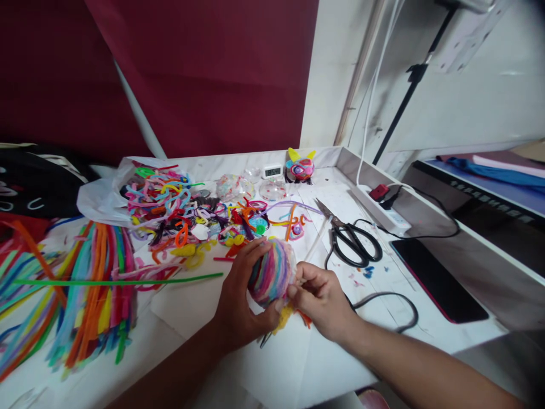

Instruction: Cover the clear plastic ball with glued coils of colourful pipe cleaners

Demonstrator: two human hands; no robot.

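My left hand (238,295) is wrapped round a ball wound from many-coloured pipe cleaners (272,272), holding it just above the white table (298,363). My right hand (317,295) is closed in a pinch at the ball's lower right side, fingertips on the fuzzy surface. A bit of yellow and orange pipe cleaner (293,318) shows under the two hands. What the pinch holds is too small to make out.
Straight pipe cleaners (85,295) lie in a bundle at the left, with a green one (119,281) across them. Bent offcuts (191,216) are heaped behind. Black scissors (351,238), a power strip (383,210), a phone (438,278) and a cable are at the right.
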